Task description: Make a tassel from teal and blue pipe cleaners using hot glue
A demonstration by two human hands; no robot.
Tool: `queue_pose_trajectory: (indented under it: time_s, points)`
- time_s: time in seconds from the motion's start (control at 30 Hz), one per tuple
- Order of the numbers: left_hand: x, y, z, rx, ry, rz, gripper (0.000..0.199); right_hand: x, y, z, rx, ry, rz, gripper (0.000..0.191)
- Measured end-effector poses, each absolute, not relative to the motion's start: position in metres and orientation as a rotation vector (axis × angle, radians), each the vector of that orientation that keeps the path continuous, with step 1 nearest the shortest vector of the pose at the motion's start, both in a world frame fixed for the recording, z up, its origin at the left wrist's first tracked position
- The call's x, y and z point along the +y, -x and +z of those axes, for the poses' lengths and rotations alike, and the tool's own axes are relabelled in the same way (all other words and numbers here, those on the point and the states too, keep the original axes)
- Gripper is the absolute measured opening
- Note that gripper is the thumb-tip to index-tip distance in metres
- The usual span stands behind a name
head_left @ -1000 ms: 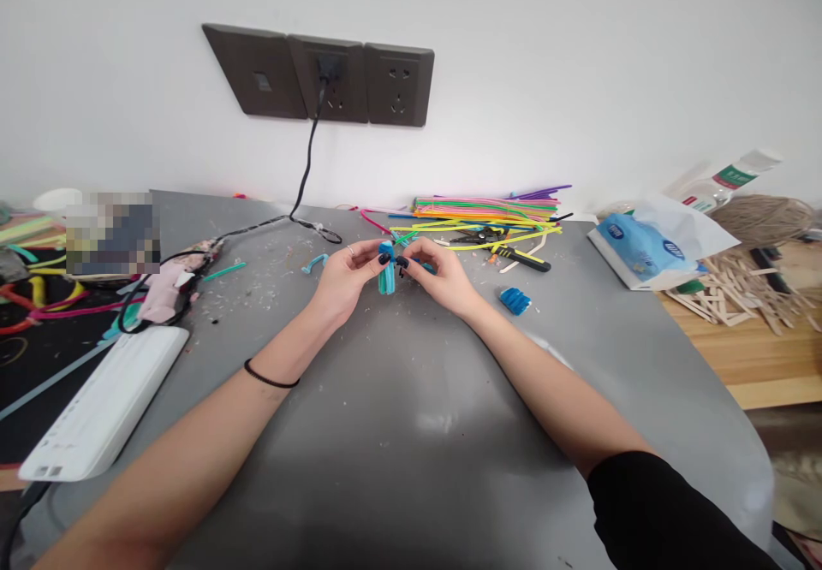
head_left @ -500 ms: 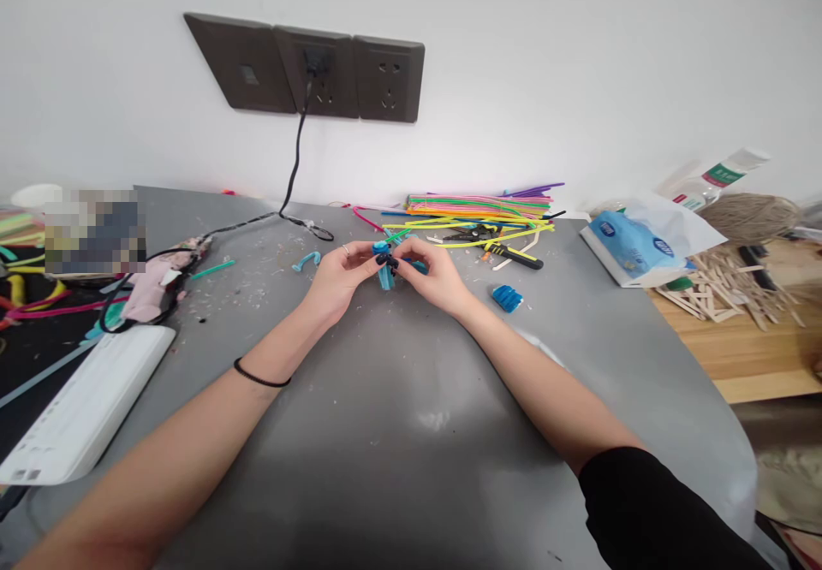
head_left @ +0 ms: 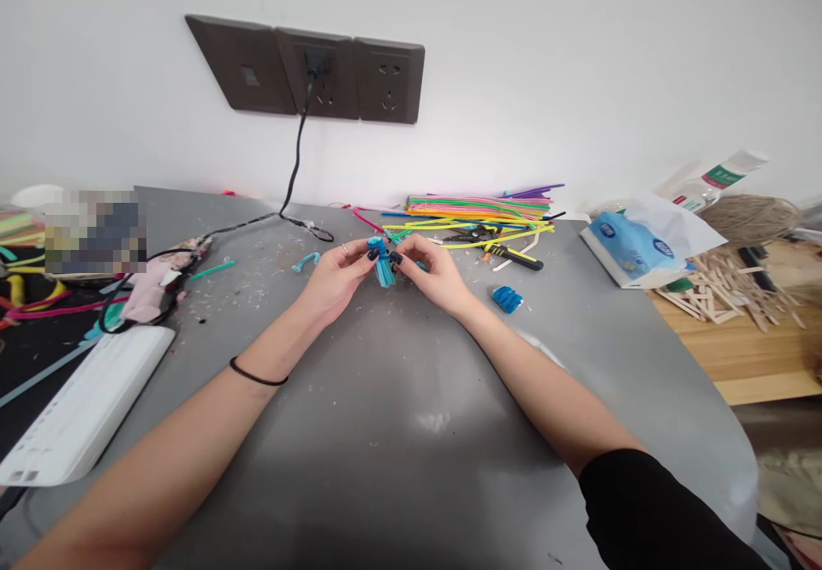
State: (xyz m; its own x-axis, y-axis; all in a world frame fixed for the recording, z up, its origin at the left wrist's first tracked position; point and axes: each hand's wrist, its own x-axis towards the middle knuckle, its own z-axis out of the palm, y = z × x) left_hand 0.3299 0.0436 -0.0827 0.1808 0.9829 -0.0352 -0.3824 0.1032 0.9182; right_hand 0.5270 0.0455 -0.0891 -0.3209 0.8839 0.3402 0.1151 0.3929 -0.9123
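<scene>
Between my two hands is a small bundle of blue pipe cleaners (head_left: 384, 272), its strands hanging down below the fingertips. My left hand (head_left: 340, 273) pinches the bundle's left side with thumb and fingers. From the right, my right hand (head_left: 431, 272) grips it in the same way, fingers closed. The parts behind the fingers are hidden. A short curled light-blue pipe cleaner piece (head_left: 306, 262) lies left of my left hand. On the table right of my right hand rests a small blue pipe cleaner bundle (head_left: 508, 299).
Behind my hands lie multicoloured pipe cleaners (head_left: 479, 205) and yellow-black pliers (head_left: 514, 253). At right are a tissue pack (head_left: 633, 240), twine (head_left: 751, 217) and wooden sticks (head_left: 719, 296). A white power strip (head_left: 90, 403) sits at left; a black cord (head_left: 297, 155) runs to the wall socket.
The blue bundle has turned slightly between my fingers, so more of its strands show. My left hand has shifted a little left and down; my right hand has barely moved.
</scene>
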Motion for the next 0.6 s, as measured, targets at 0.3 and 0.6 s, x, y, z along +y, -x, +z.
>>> queue_pose_trajectory:
  time_s: [0.3, 0.6]
  points:
    - [0.0417, -0.3306, -0.0824, 0.864, -0.966, 1.125, 0.051, 0.0464, -0.5262, -0.0919, -1.721, 0.931, 1.011, 0.033]
    - [0.0421, -0.3297, -0.0858, 0.917, -0.964, 1.217, 0.060, 0.0444, -0.5253, -0.0895, -1.753, 0.894, 1.035, 0.026]
